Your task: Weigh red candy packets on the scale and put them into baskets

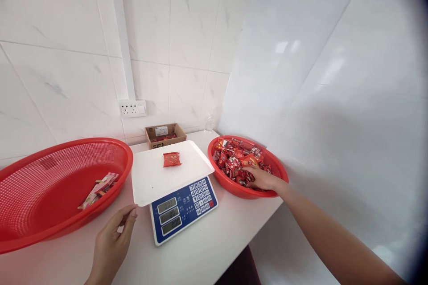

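Head view: my left grip (111,235), thumb and fingertips pressed together, hovers near the corner of the scale's white pan (192,170). The blue scale (183,211) stands on the desk (230,229) right of it. A single packet (171,159) lies on that pan, beyond the left grip. My right grip (262,179) reaches among red packets (233,164) in a basket (243,191); fingertips hidden, I can't tell whether it's pinching.

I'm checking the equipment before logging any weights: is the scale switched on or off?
On: the scale shows dark digits in its display windows, while a red packet lies on its white tray.
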Demonstrator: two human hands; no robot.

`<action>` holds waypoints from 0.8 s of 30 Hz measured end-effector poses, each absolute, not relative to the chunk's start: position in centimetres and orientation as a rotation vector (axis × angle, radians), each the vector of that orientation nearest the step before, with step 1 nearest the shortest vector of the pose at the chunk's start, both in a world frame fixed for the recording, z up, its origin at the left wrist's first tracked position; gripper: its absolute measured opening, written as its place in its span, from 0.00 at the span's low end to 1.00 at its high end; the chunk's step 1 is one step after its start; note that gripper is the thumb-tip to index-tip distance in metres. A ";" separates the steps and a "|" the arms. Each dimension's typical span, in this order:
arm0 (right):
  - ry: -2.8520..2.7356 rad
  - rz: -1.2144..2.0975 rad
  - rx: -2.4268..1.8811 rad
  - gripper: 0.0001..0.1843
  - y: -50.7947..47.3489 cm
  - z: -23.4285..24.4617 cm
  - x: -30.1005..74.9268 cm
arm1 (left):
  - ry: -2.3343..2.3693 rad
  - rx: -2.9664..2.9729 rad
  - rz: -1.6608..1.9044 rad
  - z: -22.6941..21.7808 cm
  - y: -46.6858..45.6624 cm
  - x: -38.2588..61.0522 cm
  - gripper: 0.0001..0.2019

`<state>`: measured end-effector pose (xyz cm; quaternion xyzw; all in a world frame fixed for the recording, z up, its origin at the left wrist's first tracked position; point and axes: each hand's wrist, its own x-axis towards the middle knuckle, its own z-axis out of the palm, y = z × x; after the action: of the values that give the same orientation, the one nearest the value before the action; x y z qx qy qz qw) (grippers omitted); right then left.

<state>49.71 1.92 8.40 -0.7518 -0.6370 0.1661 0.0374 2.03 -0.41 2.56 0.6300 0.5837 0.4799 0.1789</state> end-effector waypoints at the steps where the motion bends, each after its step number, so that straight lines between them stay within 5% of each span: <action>1: -1.957 0.503 -2.303 0.35 1.9 8.4 49.8 | 1.658 1.785 1.348 2.5 -0.4 1.9 0.16; 7: -1.873 0.411 -2.323 0.22 1.6 9.3 50.2 | 1.665 1.780 1.378 2.7 -0.6 2.0 0.16; 13: -1.864 0.480 -2.359 0.21 1.3 9.6 50.6 | 1.674 1.781 1.391 2.7 -0.7 2.0 0.16; 18: -1.954 0.523 -2.334 0.31 1.1 8.9 49.7 | 1.683 1.784 1.410 2.8 -0.7 2.1 0.16; 24: -1.861 0.327 -2.352 0.20 1.2 8.6 49.6 | 1.686 1.772 1.408 3.1 -0.8 2.2 0.16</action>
<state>49.62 1.19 8.64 -0.7781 -0.6156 0.1082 0.0621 2.16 -0.84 3.13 0.6199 0.5897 0.4927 0.1591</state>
